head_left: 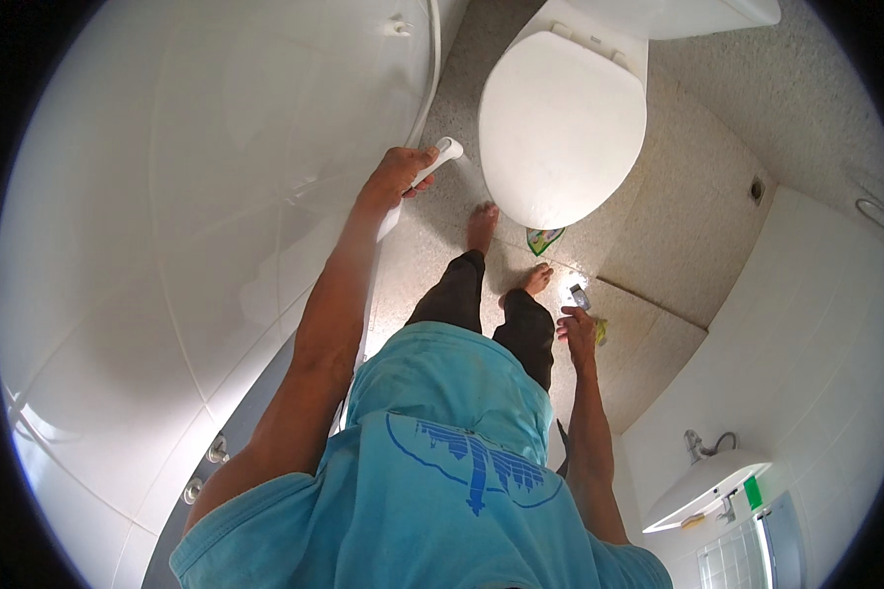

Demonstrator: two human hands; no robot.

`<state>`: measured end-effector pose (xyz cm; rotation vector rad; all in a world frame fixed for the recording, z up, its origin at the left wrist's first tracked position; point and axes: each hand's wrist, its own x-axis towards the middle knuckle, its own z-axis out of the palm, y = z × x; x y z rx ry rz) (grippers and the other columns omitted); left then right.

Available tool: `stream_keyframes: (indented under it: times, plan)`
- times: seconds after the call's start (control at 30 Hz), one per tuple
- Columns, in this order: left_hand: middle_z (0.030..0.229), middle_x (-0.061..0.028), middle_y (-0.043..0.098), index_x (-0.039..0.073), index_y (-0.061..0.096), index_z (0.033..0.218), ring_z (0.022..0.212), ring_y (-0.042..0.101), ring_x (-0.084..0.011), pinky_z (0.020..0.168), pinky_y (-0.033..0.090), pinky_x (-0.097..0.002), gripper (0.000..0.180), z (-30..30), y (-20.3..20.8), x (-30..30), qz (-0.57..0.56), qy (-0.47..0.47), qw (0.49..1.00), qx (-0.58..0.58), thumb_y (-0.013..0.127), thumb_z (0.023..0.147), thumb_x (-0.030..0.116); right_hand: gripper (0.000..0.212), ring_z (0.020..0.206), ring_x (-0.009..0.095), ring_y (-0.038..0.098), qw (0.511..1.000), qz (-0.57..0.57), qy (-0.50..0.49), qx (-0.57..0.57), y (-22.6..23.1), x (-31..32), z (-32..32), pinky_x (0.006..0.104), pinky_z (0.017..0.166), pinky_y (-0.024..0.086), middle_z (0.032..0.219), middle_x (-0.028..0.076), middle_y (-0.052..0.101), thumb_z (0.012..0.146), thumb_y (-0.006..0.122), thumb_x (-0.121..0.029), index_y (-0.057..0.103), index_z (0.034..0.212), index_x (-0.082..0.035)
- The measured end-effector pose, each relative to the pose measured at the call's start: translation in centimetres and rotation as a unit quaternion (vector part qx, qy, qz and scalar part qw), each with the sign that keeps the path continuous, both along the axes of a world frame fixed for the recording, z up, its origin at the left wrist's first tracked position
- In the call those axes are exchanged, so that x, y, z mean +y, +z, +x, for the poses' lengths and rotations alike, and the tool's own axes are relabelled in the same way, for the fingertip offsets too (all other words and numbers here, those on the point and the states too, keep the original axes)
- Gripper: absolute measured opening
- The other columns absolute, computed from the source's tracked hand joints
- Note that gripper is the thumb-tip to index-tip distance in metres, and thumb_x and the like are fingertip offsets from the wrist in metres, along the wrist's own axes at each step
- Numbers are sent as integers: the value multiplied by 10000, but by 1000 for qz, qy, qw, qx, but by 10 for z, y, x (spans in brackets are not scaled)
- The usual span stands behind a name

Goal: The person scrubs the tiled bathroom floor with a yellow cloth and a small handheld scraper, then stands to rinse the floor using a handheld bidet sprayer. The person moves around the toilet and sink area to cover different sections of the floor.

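Note:
My left hand (400, 174) is wrapped round a white handheld sprayer (449, 149) close to the white tiled wall. A faint stream of water seems to leave the sprayer's head towards the side of the white toilet (563, 128), whose lid is down. Low on the right hangs my right hand (579, 332), its fingers loosely bent and apart, with nothing plain between them. Just beyond its fingertips appears a small dark and grey object (580, 295), too small to name. Beside that hand shows a yellow-green item (601, 331), partly hidden.
A colourful green-edged packet (544, 241) lies on the floor under the toilet's front. The sprayer's white hose (434, 69) runs up the left wall. At the lower right, a white washbasin (705, 491) juts from the wall. A floor drain (756, 190) sits in the far right corner.

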<state>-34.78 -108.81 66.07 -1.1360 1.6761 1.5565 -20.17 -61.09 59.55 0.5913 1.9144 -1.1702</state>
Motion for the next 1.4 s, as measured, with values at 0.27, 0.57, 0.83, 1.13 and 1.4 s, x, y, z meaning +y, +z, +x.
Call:
stream_keyframes:
  times: [0.27,0.57,0.83,1.13,1.4]
  plan:
    - [764,-34,626,54,682,998,694,559,-107,597,422,-273,430,6,0,7,32,-108,992,54,634,904,472,330,619,144,620,1000,3,0,-22,-2,0,4,275,539,518,808,102,668,851,511,-115,646,1127,4]
    - [808,-16,614,50,667,1067,753,545,-113,703,449,-282,441,42,-2,5,61,-193,973,110,615,915,461,343,631,148,633,998,-8,-33,-51,-9,3,24,277,547,518,813,104,676,836,519,-110,652,1131,4]
    - [835,-63,624,31,663,1108,818,582,-186,776,447,-332,421,78,-1,15,-45,-290,946,138,636,900,396,353,659,148,632,996,-42,-65,-45,-22,19,50,278,577,529,836,101,674,843,522,-130,637,1145,13]
    - [1053,-144,643,91,615,1155,1019,613,-322,882,448,-446,433,115,-60,49,-206,-584,767,168,642,885,429,336,626,155,623,992,-10,-97,-74,-21,55,117,286,547,523,802,110,669,843,517,-110,641,1130,13]
    - [1007,-136,641,81,614,1072,973,635,-331,865,460,-490,391,152,-70,81,-324,-628,702,92,606,907,435,333,617,149,618,987,-13,-136,-86,-24,77,140,282,538,520,801,110,668,837,519,-99,645,1129,0]
